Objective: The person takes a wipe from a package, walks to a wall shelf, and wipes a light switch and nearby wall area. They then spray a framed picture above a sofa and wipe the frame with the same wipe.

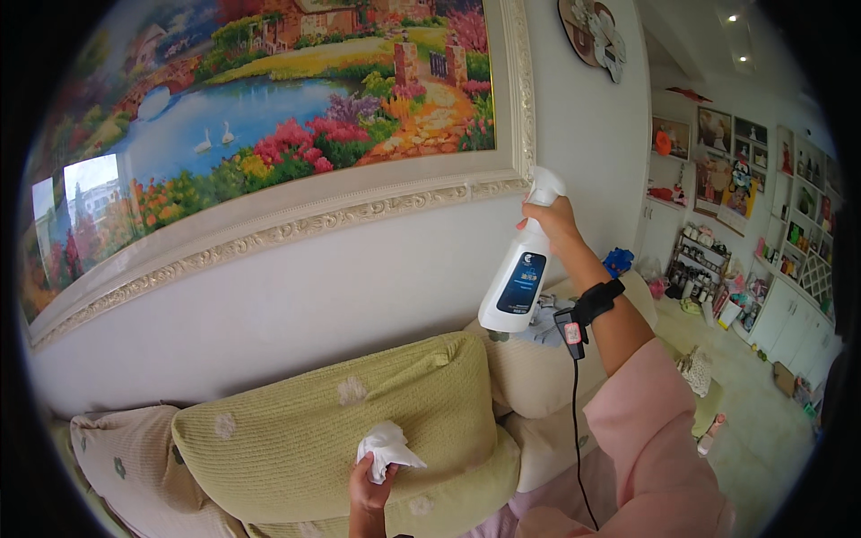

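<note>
My right hand (554, 222) is closed round the neck of a white spray bottle (517, 282) with a dark blue label. The bottle is held up, tilted, its nozzle end close to the lower right corner of a carved cream picture frame (359, 208). Inside the frame is a colourful painting (296, 108) of a pond, swans, flowers and a stone path. Lower down, my left hand (369, 489) grips a crumpled white tissue (387, 448) in front of the green sofa cushion.
Below the painting stands a sofa with a green ribbed cushion (332, 421) and beige cushions (134, 457). A cable (577, 430) hangs from a black strap on my right wrist. A wall clock (596, 36) hangs at upper right. Farther right are shelves (807, 215) and a loaded rack (698, 264).
</note>
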### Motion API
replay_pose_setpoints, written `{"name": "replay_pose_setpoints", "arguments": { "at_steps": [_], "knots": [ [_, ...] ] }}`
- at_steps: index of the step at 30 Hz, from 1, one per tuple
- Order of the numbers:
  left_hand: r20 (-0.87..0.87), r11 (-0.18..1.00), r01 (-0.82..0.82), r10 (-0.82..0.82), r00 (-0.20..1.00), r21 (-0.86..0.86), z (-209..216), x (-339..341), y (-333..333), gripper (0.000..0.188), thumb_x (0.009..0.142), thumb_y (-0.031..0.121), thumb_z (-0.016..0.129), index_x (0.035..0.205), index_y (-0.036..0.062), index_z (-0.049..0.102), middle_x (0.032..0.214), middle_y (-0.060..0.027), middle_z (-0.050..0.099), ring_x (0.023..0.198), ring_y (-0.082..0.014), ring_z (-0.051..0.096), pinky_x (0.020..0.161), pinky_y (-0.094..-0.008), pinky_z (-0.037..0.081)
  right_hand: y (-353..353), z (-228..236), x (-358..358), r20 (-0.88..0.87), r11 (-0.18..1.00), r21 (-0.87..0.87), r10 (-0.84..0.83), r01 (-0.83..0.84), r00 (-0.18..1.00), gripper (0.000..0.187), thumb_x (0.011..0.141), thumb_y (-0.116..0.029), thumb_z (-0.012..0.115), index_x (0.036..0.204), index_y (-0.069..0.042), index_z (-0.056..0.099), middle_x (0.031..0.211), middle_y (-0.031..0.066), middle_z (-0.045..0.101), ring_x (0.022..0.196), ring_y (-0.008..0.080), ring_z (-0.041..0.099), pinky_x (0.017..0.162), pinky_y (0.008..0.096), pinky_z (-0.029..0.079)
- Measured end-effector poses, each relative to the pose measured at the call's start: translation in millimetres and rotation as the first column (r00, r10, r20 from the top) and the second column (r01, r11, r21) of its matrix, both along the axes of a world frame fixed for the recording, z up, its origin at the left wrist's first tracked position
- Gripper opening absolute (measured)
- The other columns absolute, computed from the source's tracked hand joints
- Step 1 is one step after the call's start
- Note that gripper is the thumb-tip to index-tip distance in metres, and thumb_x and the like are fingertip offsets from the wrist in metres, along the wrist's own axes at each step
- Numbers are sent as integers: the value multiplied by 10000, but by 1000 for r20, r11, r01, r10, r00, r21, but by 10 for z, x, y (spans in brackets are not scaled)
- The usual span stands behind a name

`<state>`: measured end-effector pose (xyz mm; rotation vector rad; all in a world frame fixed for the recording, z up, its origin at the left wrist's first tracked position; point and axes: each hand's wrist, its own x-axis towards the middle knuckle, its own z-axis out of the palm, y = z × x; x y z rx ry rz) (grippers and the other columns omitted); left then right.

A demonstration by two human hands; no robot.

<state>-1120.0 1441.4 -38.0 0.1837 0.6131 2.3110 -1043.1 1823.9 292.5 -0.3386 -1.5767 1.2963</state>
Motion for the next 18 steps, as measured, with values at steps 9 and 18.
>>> {"name": "replay_pose_setpoints", "arguments": {
  "at_steps": [9,18],
  "knots": [
    [-26,999,-22,20,999,-49,-19,-15,31,405,824,175,543,1204,70,449,1121,-76,564,1023,-244,543,850,-408,442,260,-14,124,46,1000,4,-5,5,999,165,600,2,631,743,26,551,666,115,563,518,242,604,445,355,481],
    [-52,995,-24,19,998,-98,26,6,52,387,844,182,512,1207,58,454,1126,-80,564,1052,-243,526,904,-414,405,-477,151,-79,175,922,297,202,-247,964,242,612,25,624,831,-4,525,706,74,548,533,185,586,498,323,488]
  ]
}}
